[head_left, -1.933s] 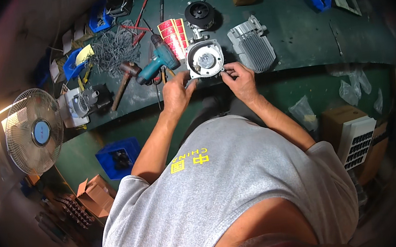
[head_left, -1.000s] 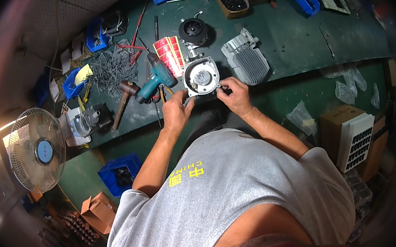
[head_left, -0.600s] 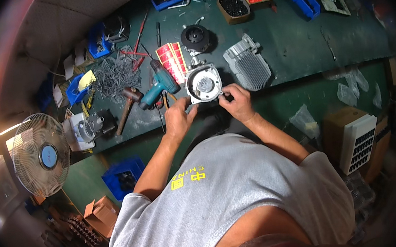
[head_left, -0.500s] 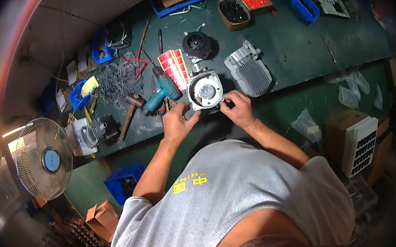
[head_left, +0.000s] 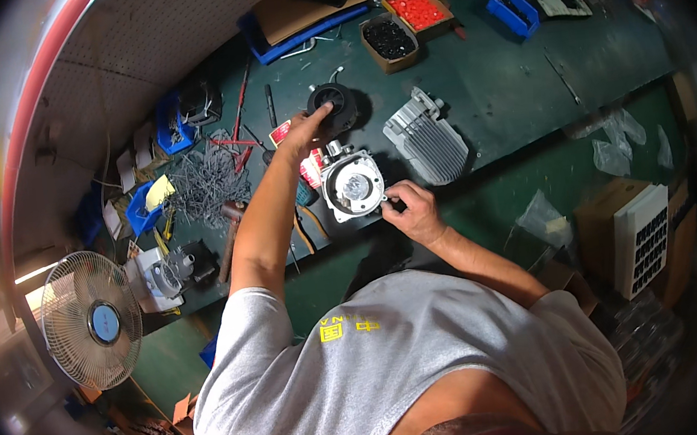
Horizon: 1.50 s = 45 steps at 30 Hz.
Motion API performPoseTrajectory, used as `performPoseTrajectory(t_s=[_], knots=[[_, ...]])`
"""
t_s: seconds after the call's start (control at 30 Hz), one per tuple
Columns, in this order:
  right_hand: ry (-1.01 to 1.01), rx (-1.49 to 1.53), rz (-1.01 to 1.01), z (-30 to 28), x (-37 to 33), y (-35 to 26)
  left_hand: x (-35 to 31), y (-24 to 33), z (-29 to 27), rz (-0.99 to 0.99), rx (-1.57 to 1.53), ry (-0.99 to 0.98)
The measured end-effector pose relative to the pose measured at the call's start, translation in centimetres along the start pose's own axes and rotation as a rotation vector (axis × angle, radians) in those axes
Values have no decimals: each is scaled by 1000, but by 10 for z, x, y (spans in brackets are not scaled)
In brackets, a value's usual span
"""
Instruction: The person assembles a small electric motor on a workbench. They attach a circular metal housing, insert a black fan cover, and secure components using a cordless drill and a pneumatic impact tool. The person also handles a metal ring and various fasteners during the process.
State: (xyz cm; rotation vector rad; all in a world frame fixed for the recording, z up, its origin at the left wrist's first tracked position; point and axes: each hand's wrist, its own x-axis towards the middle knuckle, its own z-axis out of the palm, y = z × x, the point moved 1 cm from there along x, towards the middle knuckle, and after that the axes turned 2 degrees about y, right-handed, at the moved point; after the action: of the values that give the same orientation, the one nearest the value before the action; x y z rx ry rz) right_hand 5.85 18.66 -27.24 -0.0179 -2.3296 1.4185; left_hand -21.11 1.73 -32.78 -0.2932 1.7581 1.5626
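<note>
A round silver metal housing [head_left: 353, 186] sits at the bench's near edge, its open face up and a pale disc inside it. My right hand [head_left: 417, 214] is closed at its lower right corner, fingertips gripping the rim. Beyond the housing stands a round black fan-wheel part [head_left: 331, 106] with a small metal pipe at its far side. My left hand [head_left: 305, 130] reaches across and is closed on its near left side; some fingers are hidden. A finned grey metal casing [head_left: 427, 138] lies right of the housing.
On the left lie a heap of grey wires or ties [head_left: 211, 181], a hammer [head_left: 232, 212] and a drill [head_left: 305, 193] mostly behind my left arm. Boxes of black pieces [head_left: 388, 38] and red pieces [head_left: 418, 10] stand at the back. A fan [head_left: 94, 319] stands at far left.
My left hand has left the housing's left side and moved forward onto the black fan-wheel part. My right hand stays at the housing's corner. The view has shifted slightly.
</note>
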Motion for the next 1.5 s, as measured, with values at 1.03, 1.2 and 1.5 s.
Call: performPoseTrajectory(t_s=[1.03,1.2,1.5], knots=[[45,-72,5,-4,-7,7,-258,40,32,106,90,92],[48,-64,15,-4,-7,6,-259,42,37,111,95,120],[46,-57,34,-4,-7,5,-263,39,42,128,57,161]])
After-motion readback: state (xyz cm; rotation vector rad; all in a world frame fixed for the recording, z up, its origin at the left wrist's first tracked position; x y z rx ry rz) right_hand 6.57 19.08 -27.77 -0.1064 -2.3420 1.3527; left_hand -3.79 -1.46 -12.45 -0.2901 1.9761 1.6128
